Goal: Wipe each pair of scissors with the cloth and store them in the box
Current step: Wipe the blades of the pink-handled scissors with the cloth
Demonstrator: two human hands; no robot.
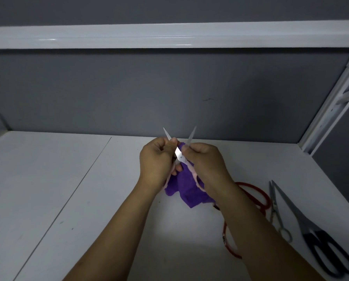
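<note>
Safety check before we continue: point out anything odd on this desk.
Nothing spilled or broken. One oddity: the pink-handled scissors are held with blades spread wide, the left hand gripping near one bare blade while the right hand pinches the purple cloth at the other. The red-handled scissors lie partly hidden by the right forearm.

White flat worktop (68, 179) crossed by a thin dark seam; lying side by side at its right, red-handled scissors (267, 199), slim all-metal scissors (273, 203), large black-handled scissors (303, 224)

No legible text anywhere.
</note>
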